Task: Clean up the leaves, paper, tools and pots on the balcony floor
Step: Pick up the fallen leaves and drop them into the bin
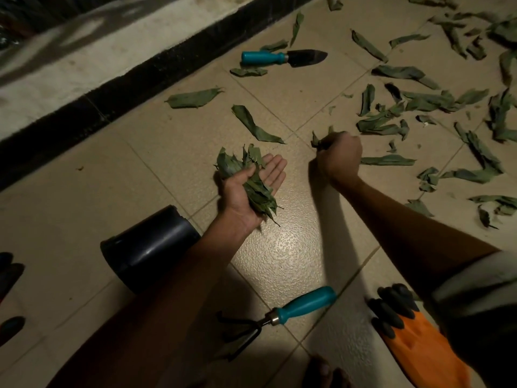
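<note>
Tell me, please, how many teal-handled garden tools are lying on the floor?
2. A trowel lies near the wall at the top; a hand rake lies at the bottom, between the forearms. Others may be out of view.

Left grip (253,182) palm-up, thumb curled; right grip (340,155) fisted, knuckles up

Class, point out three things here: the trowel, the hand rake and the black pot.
trowel (283,57): head view, point where handle meets blade.
hand rake (306,304): head view, point on its teal handle.
black pot (151,252): head view, point on its side wall.
</note>
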